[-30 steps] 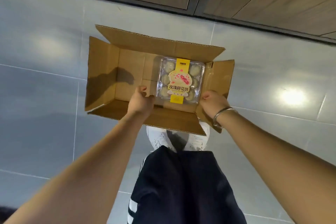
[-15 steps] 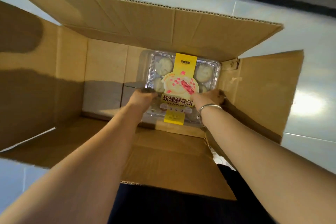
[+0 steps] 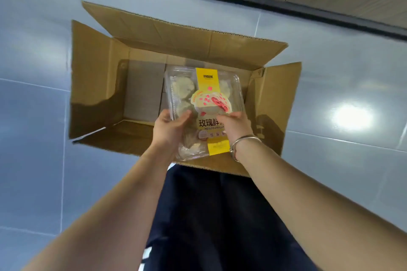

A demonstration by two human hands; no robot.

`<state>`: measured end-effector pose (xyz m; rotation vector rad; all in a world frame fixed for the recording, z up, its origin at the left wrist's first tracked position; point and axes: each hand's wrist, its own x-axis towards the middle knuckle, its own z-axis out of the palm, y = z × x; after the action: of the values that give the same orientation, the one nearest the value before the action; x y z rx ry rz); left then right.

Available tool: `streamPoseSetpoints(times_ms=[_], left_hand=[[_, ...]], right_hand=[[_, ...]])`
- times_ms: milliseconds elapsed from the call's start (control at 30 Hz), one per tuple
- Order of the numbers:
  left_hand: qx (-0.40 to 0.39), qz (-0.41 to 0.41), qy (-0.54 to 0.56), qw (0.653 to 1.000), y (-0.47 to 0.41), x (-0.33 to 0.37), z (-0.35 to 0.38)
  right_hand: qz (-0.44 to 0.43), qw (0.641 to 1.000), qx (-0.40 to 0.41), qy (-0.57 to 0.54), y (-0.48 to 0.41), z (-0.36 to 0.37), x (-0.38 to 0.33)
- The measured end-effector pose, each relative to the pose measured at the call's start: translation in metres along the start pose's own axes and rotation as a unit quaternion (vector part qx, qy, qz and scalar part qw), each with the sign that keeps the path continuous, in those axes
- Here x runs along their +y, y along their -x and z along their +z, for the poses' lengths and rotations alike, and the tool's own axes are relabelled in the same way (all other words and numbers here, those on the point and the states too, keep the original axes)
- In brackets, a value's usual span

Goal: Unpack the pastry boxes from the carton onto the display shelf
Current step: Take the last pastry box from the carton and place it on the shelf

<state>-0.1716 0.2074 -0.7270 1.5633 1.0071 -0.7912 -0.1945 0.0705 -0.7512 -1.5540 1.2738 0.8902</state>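
An open brown carton point(image 3: 92, 77) stands on the grey tiled floor with its flaps spread. A clear plastic pastry box point(image 3: 206, 94) with a yellow label band and round pastries inside is held above the carton's right half. My left hand point(image 3: 169, 127) grips its near left side, thumb on the lid. My right hand point(image 3: 235, 125), with a metal bracelet at the wrist, grips its near right side. The left half of the carton's bottom shows bare cardboard.
Wood-panelled cabinet fronts with a dark base strip point(image 3: 286, 4) run along the top of the view. My dark trousers point(image 3: 220, 215) are just below the carton's near flap. Grey floor tiles point(image 3: 33, 116) lie on both sides of the carton.
Both hands went down into the carton and took hold of the pastry box. The box has since come up and toward me, and my head has pulled back from the carton.
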Motion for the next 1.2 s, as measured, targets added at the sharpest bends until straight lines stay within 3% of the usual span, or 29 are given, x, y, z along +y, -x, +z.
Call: streamPoseSetpoints(times_ms=[167,367,467,567,700,933,1200], left_hand=[[-0.05,-0.018,0.022,0.998,0.121,0.049,-0.053],[-0.121,-0.015,-0.016,0.992,0.273,0.115,-0.107],[-0.147,0.016,-0.04,0.988,0.334,0.138,-0.122],[-0.119,0.061,-0.033,0.99,0.381,0.151,-0.129],[-0.068,0.077,0.006,0.995,0.421,0.168,-0.139],[-0.087,0.131,0.041,0.987,0.451,0.209,-0.171],[-0.108,0.185,0.085,0.973,0.454,0.242,-0.296]], right_hand=[[-0.019,0.998,0.065,-0.005,0.124,-0.08,-0.007],[-0.063,0.99,-0.057,-0.113,0.288,-0.165,-0.043],[-0.09,0.983,-0.064,-0.147,0.358,-0.189,-0.062],[-0.126,0.974,-0.058,-0.181,0.408,-0.203,-0.072],[-0.187,0.957,-0.041,-0.219,0.457,-0.206,-0.086],[-0.267,0.938,0.002,-0.22,0.52,-0.202,-0.112],[-0.297,0.909,-0.119,-0.267,0.579,-0.113,-0.137]])
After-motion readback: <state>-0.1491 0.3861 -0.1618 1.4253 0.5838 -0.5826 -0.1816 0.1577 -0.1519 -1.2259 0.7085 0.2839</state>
